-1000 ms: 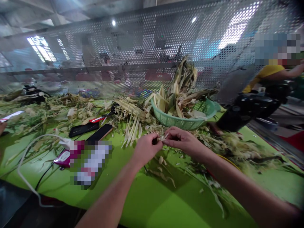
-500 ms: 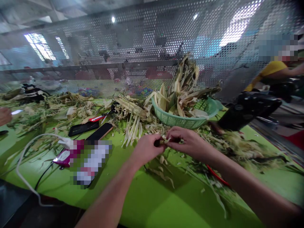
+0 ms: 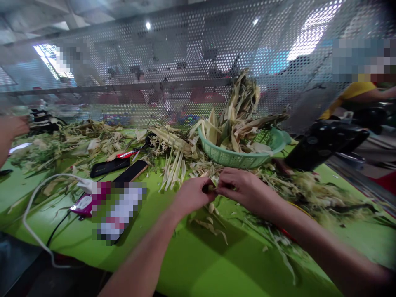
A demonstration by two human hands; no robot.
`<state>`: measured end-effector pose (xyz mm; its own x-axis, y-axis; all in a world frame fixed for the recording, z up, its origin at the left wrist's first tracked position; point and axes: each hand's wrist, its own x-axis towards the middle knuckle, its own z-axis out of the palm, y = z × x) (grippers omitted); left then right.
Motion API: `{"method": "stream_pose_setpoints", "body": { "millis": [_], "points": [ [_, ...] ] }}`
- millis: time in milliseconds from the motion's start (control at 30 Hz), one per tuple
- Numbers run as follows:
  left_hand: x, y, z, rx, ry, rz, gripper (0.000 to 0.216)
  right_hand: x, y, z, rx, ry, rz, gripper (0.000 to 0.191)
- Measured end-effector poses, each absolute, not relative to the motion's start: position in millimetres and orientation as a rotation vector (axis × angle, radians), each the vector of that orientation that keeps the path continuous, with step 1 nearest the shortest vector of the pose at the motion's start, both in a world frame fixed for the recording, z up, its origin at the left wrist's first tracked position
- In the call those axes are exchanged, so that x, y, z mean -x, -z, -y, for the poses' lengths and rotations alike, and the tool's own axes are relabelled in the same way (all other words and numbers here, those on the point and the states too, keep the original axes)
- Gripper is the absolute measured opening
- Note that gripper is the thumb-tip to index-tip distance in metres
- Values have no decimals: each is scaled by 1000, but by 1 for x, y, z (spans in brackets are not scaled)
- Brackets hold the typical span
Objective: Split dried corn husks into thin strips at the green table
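My left hand (image 3: 192,194) and my right hand (image 3: 239,187) meet above the green table (image 3: 198,264), fingers pinched together on a small pale plant piece (image 3: 212,189) that is mostly hidden between them. Small peeled scraps (image 3: 210,208) lie on the table just below the hands. Behind them stands a teal basket (image 3: 244,156) heaped with dry husks and leaves (image 3: 239,111). A bundle of pale stalks (image 3: 173,159) lies to the left of the basket.
Two black phones (image 3: 119,169), red-handled scissors (image 3: 131,153), a white cable (image 3: 40,185) and a pink packet (image 3: 85,204) lie at the left. Husk litter covers the table's back and right. A perforated metal screen (image 3: 185,62) stands behind. Another person's hand (image 3: 10,128) shows far left; a person in yellow (image 3: 355,93) far right.
My hands have drawn slightly closer and lower, still pinching the small piece. The other person's hand at the far left has risen.
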<state>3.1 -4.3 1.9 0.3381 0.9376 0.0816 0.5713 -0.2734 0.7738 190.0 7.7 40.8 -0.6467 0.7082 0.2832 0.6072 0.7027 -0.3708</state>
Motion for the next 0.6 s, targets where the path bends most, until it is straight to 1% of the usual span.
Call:
{"method": "stream_pose_setpoints", "body": {
  "millis": [167,300,467,600],
  "points": [
    [-4,-4,6,-1988,-683,-1385,13,-185,-34,-6,1173,-353,2363,14],
    [-5,-2,5,-1992,-654,-1391,12,-181,-31,-3,1284,-347,2272,14],
    [-4,-4,4,-2001,-701,-1423,7,-177,-32,-1,1155,-379,2284,11],
    [-3,-5,3,-1982,-727,-1414,7,-178,-35,0,1083,-394,2341,15]
  ]
}}
